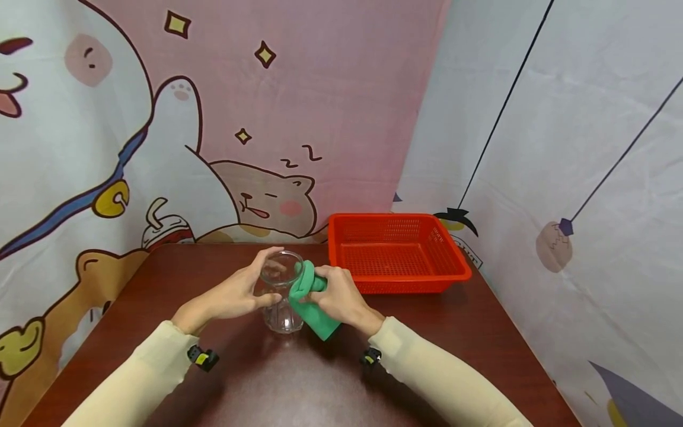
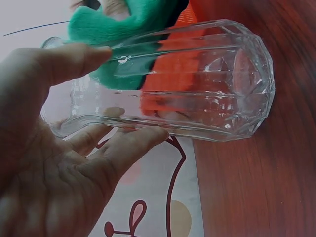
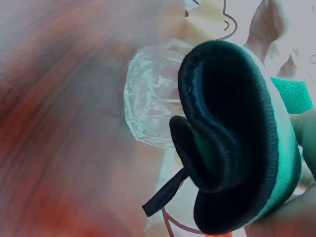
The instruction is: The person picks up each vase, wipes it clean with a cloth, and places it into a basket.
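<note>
A clear, ribbed glass jar (image 1: 283, 317) with a wide round mouth stands nearly upright in front of me. My left hand (image 1: 241, 290) holds it near the neck, thumb on one side and fingers on the other, as the left wrist view shows on the glass (image 2: 217, 94). My right hand (image 1: 344, 296) grips a folded green cloth (image 1: 322, 323) against the jar's right side near the rim. Dark edging and a small black loop show on the cloth (image 3: 284, 163) in the right wrist view. Whether the jar's base touches the table cannot be told.
Behind the right hand, a red plastic basket (image 1: 453, 270) sits on the brown wooden table (image 1: 427, 350). Cartoon-printed fabric (image 1: 347, 118) hangs along the table's back and right sides.
</note>
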A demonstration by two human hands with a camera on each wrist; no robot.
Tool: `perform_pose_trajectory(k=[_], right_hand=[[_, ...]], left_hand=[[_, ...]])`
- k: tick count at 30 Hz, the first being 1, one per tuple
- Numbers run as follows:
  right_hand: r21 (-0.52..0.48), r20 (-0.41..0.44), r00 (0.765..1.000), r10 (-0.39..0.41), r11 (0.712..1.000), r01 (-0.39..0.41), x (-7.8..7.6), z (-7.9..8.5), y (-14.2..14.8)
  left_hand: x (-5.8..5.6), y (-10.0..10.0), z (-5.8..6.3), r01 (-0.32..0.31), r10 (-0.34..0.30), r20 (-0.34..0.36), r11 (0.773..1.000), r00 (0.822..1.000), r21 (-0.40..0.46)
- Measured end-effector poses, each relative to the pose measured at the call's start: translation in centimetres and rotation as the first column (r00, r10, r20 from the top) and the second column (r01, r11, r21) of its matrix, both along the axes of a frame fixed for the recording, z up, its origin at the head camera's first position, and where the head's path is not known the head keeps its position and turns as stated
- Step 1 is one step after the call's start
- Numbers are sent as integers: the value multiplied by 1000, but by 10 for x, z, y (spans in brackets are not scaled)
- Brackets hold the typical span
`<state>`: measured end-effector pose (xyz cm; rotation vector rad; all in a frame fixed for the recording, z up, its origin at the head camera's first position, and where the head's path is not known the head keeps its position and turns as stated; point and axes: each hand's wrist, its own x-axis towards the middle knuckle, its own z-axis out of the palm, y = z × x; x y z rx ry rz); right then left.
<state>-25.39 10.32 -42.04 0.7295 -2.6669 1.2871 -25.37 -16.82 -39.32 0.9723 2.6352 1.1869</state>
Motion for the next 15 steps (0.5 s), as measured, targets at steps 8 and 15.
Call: perform_pose_trajectory(k=[8,15], right_hand=[[-71,-39,999,4,997,-7,-2,12,3],[-116,-47,999,-15,993,10,0,16,10]], left_hand=[[4,0,1,-10,10,-19,1000,1000,-21],[3,3,3,-17,15,-38,999,999,-35]])
